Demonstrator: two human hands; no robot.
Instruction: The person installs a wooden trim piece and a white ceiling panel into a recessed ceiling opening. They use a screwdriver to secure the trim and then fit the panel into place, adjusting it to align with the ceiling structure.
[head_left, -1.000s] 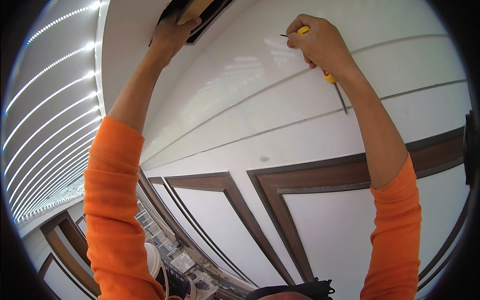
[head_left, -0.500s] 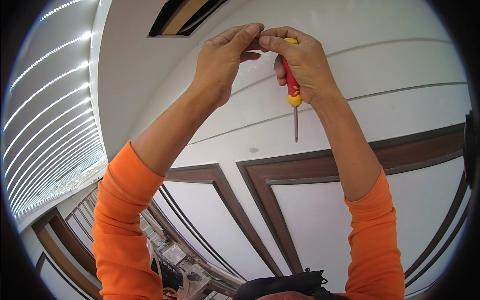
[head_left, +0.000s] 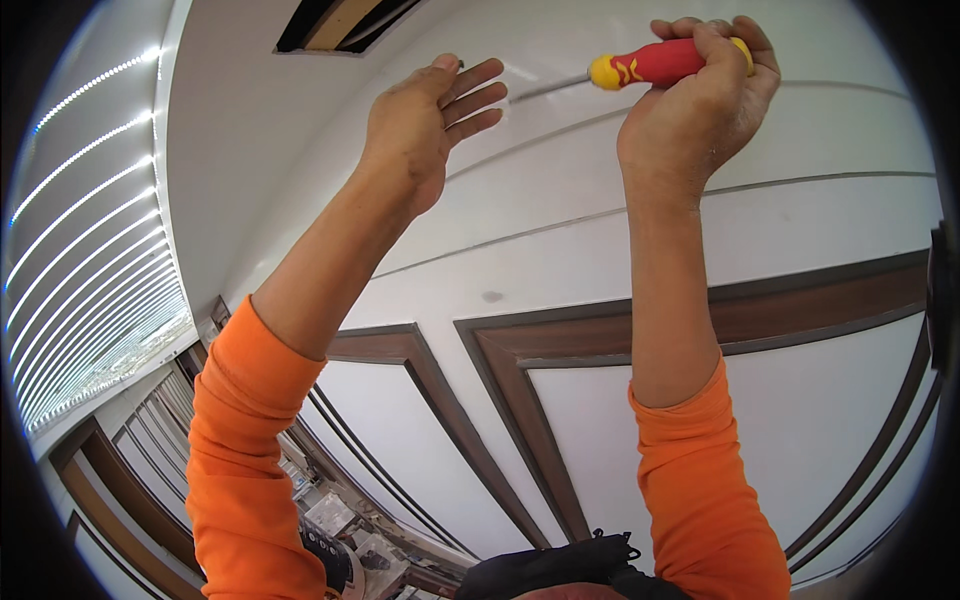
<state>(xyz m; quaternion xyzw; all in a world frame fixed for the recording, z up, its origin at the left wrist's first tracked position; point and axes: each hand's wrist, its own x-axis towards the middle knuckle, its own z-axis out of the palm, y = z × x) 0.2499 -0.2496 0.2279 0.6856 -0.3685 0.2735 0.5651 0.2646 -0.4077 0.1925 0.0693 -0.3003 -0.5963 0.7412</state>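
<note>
Both my arms, in orange sleeves, reach up toward the white wall. A screwdriver (head_left: 668, 63) with a red and yellow handle lies nearly level in my right hand (head_left: 690, 115), whose fingers wrap round the handle. Its thin metal shaft points left, with the tip near the fingers of my left hand (head_left: 415, 125) but apart from them. A tiny dark piece (head_left: 461, 65) shows at the left thumb and forefinger, pinched there and too small to name. The other left fingers are stretched out.
A rectangular opening (head_left: 345, 22) is cut in the white surface above my left hand. Rows of light strips (head_left: 100, 230) line the ceiling at left. Brown-framed panels (head_left: 500, 340) cover the lower wall. Stacked boxes (head_left: 330, 515) stand far below.
My hands have parted. The right moved up and right, turning the screwdriver from hanging tip-down to nearly level, tip left. The left shifted slightly left, its lower fingers now stretched out.
</note>
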